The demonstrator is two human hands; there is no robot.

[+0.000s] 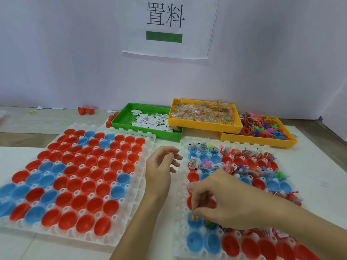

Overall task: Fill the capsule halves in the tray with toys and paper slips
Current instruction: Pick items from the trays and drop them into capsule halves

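Right hand lowering a toy packet into a blue capsule half

The right hand's fingers (199,211) pinch a small packet of coloured toy bits (194,216), directly above a blue capsule half (194,221) near the left edge of the right tray (180,207). The packet hangs straight down, so the drop is short. The left hand (159,166) hovers between the trays, fingers loosely apart, holding nothing, farther off.

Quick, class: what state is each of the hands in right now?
Left hand: open, fingers loosely curled, holding nothing.
Right hand: pinching a small toy packet.
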